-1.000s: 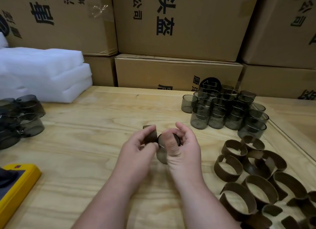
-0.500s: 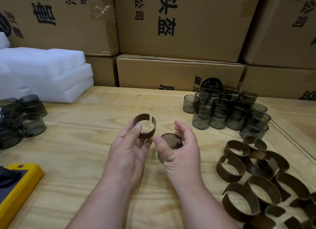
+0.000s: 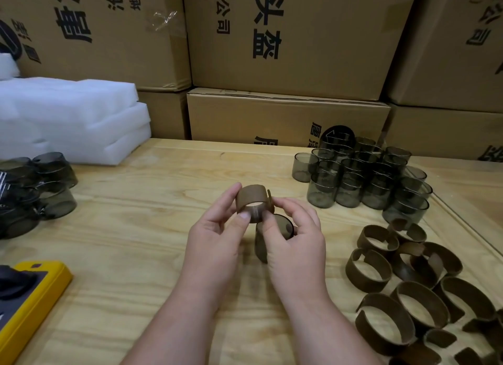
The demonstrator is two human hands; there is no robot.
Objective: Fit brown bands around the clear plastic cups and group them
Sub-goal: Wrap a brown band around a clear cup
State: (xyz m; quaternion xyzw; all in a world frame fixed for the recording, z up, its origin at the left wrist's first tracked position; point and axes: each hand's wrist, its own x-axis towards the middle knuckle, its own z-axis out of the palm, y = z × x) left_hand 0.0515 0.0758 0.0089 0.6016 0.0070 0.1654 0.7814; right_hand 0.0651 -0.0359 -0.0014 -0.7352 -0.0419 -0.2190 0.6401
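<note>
wooden table (image 3: 136,242) | cardboard boxes (image 3: 288,114) behind | left fingers (image 3: 239,217) pinch band (image 3: 251,198) | right grip cup (image 3: 283,227)

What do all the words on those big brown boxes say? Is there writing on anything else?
"头盔" in big black print on the upper middle cardboard box.
"限公司", smaller, on that same box, its upper part cut off.
Big black characters on the upper left box: cut off and slanted, not readable.
Black print on the lower middle box: partly hidden behind the cups, not readable.
Print on the right boxes: cut off.
No writing shows on the cups, bands or yellow device.
</note>
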